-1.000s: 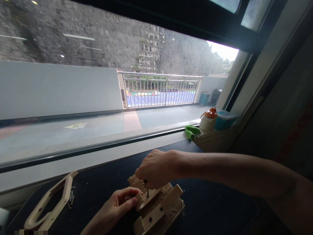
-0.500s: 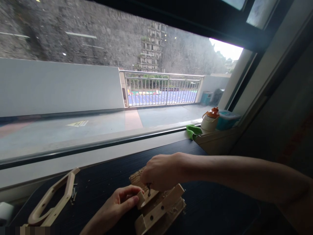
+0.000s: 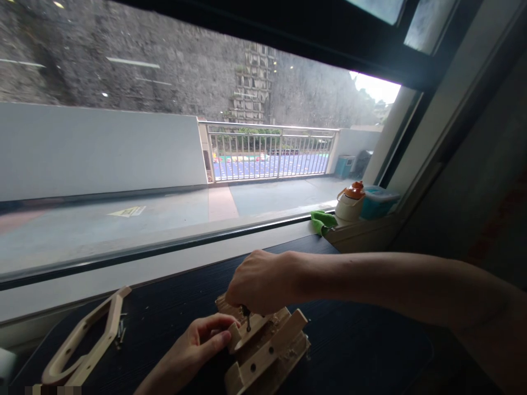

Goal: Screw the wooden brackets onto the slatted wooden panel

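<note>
My left hand [image 3: 208,341] is closed with thumb and fingers on the near left end of a curved wooden piece [image 3: 257,325]. From above, my right hand [image 3: 260,282] grips a tool with a thin dark metal shaft [image 3: 247,319], like a drill bit; its handle is hidden inside the fist. The shaft's tip meets the wooden piece near the left fingers. Beside it lies a second wooden piece [image 3: 282,339] with two dark holes. Both rest on a rough wooden board [image 3: 290,362] scattered with wood shavings.
A wooden frame [image 3: 112,321] with holes lies at the left of the dark table [image 3: 164,315], several screws [image 3: 121,332] beside it. By the window stand a green cloth [image 3: 323,221], a cream bottle with orange lid [image 3: 349,202] and a teal box [image 3: 377,202].
My right fist has turned and shifted slightly left and up, baring more of the metal shaft. My left hand keeps its hold on the wooden piece. The whole view has shifted a little.
</note>
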Action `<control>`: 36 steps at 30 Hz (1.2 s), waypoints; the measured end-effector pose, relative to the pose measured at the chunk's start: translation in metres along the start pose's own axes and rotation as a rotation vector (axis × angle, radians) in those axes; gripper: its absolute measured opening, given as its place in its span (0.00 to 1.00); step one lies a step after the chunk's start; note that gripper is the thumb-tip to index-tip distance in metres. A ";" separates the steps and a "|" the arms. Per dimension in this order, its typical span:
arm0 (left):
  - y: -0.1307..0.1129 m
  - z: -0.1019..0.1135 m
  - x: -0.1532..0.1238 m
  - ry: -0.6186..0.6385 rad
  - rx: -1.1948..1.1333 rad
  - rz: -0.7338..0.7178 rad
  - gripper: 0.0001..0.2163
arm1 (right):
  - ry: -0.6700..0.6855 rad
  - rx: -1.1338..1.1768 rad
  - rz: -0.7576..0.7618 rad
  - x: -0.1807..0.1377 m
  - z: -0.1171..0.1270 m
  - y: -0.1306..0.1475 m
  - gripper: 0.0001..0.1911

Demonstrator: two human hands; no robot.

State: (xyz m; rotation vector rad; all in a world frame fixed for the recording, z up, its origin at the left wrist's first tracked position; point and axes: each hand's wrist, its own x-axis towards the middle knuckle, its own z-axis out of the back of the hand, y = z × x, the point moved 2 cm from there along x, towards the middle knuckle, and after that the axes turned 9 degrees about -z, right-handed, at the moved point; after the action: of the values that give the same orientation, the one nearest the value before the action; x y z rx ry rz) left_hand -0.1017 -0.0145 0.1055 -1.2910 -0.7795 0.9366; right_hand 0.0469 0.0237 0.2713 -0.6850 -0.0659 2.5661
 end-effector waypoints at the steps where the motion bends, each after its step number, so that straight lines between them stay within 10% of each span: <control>1: 0.000 0.000 0.000 0.000 0.003 -0.007 0.24 | 0.003 0.008 0.021 0.001 0.001 0.001 0.11; 36: 0.002 0.000 -0.001 -0.024 -0.024 0.006 0.23 | 0.007 0.077 -0.032 0.008 -0.012 -0.002 0.11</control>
State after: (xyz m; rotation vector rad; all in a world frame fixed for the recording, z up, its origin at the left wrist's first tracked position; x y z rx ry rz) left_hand -0.1021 -0.0151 0.1035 -1.3054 -0.8077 0.9516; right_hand 0.0470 0.0281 0.2577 -0.6590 0.0238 2.5216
